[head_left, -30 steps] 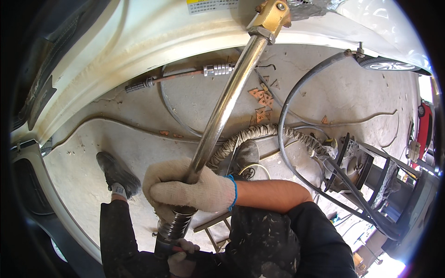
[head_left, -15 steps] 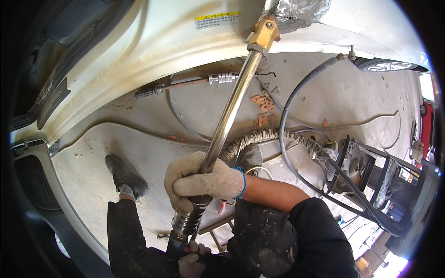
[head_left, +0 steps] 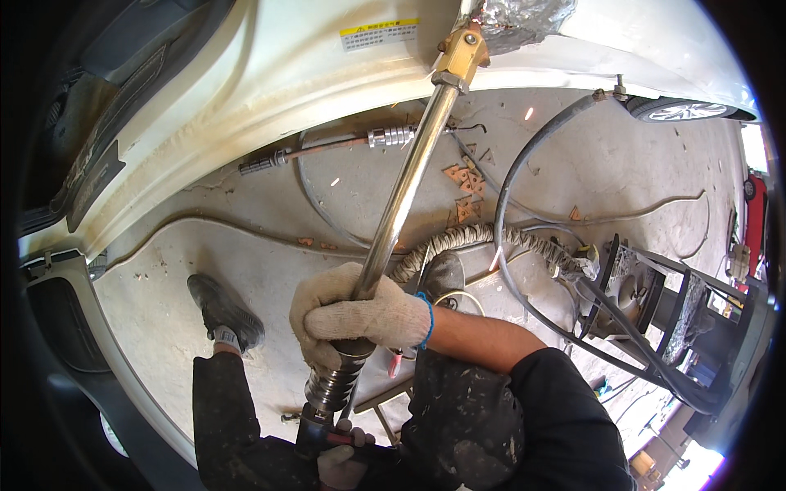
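Observation:
A long welding gun has a shiny steel shaft (head_left: 412,176) and a brass-coloured head (head_left: 460,57). Its tip meets the white car body beside a bare, rough metal patch (head_left: 524,20). My right hand (head_left: 352,317), in a knitted off-white glove with a blue cuff, is wrapped round the lower shaft, just above a ribbed metal collar (head_left: 332,389). Farther down, my gloved left hand (head_left: 342,462) closes on the gun's dark handle (head_left: 313,432) near a red part; my clothing partly hides it. Orange sparks (head_left: 529,113) streak through the air.
Under the sill lie a slide hammer (head_left: 391,137) and several copper-coloured triangular plates (head_left: 468,186). A thick wrapped cable (head_left: 458,239) and a black hose (head_left: 501,196) run toward a dark metal frame (head_left: 647,303) on the right. An open car door (head_left: 74,327) stands left.
Bright orange sparks now fly around the shaft and over the floor; none showed before. Both hands keep their holds, and the tip stays at the same spot.

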`<state>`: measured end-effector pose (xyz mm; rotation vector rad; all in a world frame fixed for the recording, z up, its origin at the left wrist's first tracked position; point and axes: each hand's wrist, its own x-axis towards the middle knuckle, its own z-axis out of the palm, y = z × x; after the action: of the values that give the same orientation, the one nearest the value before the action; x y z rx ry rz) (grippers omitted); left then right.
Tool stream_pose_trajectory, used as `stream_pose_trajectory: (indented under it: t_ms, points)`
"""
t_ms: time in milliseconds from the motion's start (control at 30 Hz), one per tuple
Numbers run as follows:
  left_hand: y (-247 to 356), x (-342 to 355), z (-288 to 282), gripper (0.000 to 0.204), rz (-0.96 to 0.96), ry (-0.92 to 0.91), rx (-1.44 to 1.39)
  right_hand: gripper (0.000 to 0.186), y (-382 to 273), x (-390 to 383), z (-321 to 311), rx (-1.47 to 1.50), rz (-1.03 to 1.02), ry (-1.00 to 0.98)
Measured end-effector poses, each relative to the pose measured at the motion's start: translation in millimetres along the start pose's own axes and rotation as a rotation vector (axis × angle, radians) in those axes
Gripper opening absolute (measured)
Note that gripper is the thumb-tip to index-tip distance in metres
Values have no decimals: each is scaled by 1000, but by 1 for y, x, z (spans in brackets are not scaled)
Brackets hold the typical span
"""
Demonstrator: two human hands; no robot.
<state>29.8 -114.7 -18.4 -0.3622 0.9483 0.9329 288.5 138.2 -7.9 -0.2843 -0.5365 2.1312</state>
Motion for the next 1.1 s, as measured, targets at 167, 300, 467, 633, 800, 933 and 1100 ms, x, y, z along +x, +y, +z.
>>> stream_pose_trajectory:
  t_ms: [167, 300, 467, 633, 800, 933, 1100]
  points:
    - [2, 3, 2, 54, 2, -3, 11, 19, -2, 1, 1, -8, 30, 38]
    - [2, 4, 4, 54, 6, 0, 21, 18, -2, 1, 5, 30, 24, 71]
    - [3, 5, 7, 54, 7, -1, 37, 19, 0, 1, 4, 36, 24, 74]
    - [6, 8, 11, 54, 10, -5, 52, 21, -6, 1, 0, 7, 28, 89]
    - [7, 6, 13, 54, 21, -1, 61, 25, -46, 13, -12, 81, -220, 118]
    - [2, 8, 16, 55, 23, -6, 60, 20, -23, 2, 3, -186, -32, 213]
    - [-1, 12, 20, 55, 40, -6, 72, 17, 7, -4, 11, 63, 67, 156]
